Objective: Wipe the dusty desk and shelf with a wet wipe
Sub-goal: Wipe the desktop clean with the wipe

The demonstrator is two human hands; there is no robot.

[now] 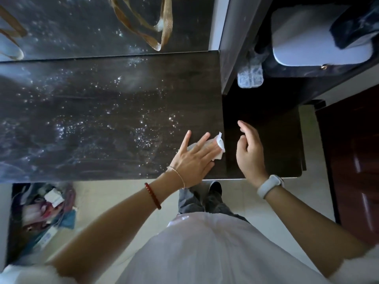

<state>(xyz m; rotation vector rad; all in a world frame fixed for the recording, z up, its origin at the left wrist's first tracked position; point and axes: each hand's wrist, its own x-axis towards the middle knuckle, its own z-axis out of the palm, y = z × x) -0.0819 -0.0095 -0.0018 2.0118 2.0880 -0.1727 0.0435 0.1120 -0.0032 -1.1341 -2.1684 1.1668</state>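
Seen from above, a dark wood-grain worktop (102, 119) fills the upper left, speckled with pale dust and smeared streaks that catch the light. The person's left hand (192, 158) lies flat near the worktop's right front corner, fingers (185, 140) straight and spread, pressing a white wet wipe (219, 147) against the surface; the wipe's edge shows past the fingertips. The right hand (249, 148) hovers just beside it over a lower, darker shelf (266, 119), holding nothing, fingers loosely curved and close together. A white band (269, 186) circles the right wrist; a red bracelet (152, 195) and a thin gold chain (178, 175) circle the left. Behind the shelf stand a small clear plastic box (250, 77) and a pale rounded case (320, 37). Tan straps (162, 23) lie beyond the worktop's far edge. Below the worktop is light tiled floor (114, 199), with a bin of mixed rubbish (43, 212) at left and a reddish-brown door (352, 160) at right.
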